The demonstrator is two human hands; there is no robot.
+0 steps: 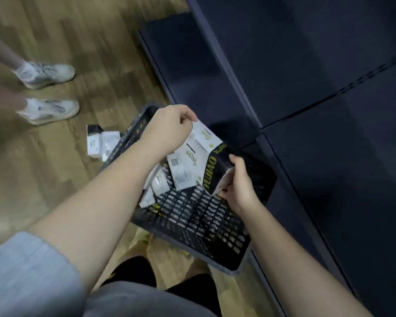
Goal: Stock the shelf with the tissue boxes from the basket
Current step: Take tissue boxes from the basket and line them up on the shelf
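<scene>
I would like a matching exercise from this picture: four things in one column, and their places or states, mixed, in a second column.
Things:
1. left hand
2. right hand
3. basket
4. small boxes

Places:
A. lie on the wooden floor, left of the basket
B. pinches the top corner of the tissue pack
C. stands on the floor beside the dark shelf
D. grips the black lower end of the tissue pack

Pairs: 1-B, 2-D, 3-C, 4-A

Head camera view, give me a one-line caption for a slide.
Both hands, left and right, lift a tissue pack from the black basket beside dark shelving.
</scene>
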